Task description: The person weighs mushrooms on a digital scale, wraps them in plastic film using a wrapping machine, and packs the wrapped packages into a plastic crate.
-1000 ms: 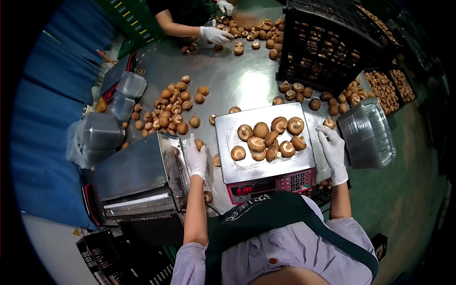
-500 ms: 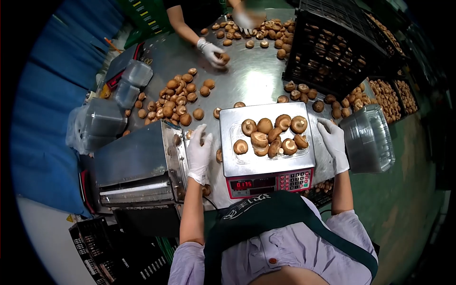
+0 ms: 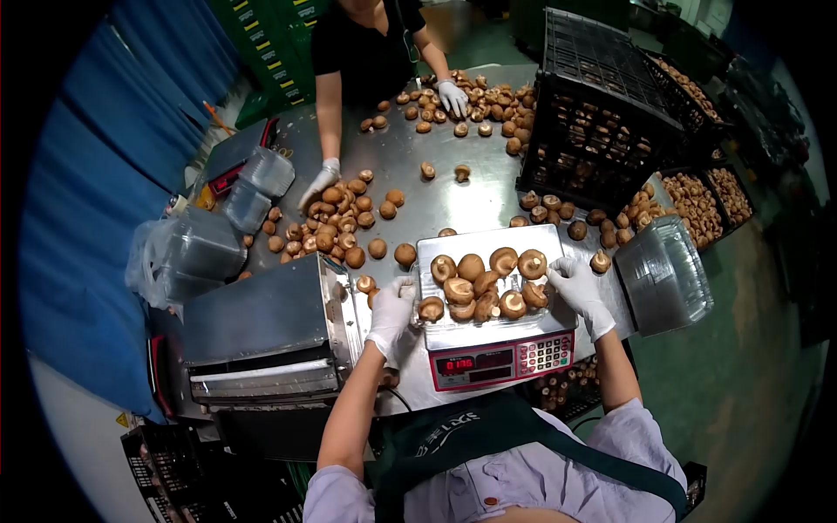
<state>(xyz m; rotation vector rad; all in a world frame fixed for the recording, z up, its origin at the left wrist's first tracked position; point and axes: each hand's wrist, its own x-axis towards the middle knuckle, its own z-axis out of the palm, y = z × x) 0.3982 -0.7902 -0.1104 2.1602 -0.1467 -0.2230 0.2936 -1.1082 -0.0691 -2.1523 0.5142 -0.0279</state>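
Note:
Several brown mushrooms (image 3: 486, 281) lie in a clear plastic tray (image 3: 458, 319) on the silver platform of a scale (image 3: 558, 318) with lit red digits. My left hand (image 3: 392, 311), in a white glove, is closed at the tray's left edge, its fingertips curled in. From the other side, my gloved right hand (image 3: 581, 295) pinches the tray's right edge beside the mushrooms. The thin clear rim is hard to make out under the fingers.
Across the table, a co-worker (image 3: 370, 52) in white gloves reaches into mushroom piles (image 3: 331, 218). Left of me stands a sealing machine (image 3: 257, 318). Stacked clear trays (image 3: 667, 270) are at the right, near a tall black crate (image 3: 602, 122). Filled crates (image 3: 693, 205) stand beyond.
Both my hands have come inward from beside the scale onto the tray's edges. The tray has shifted left on the platform. The co-worker's hand has moved to the left pile.

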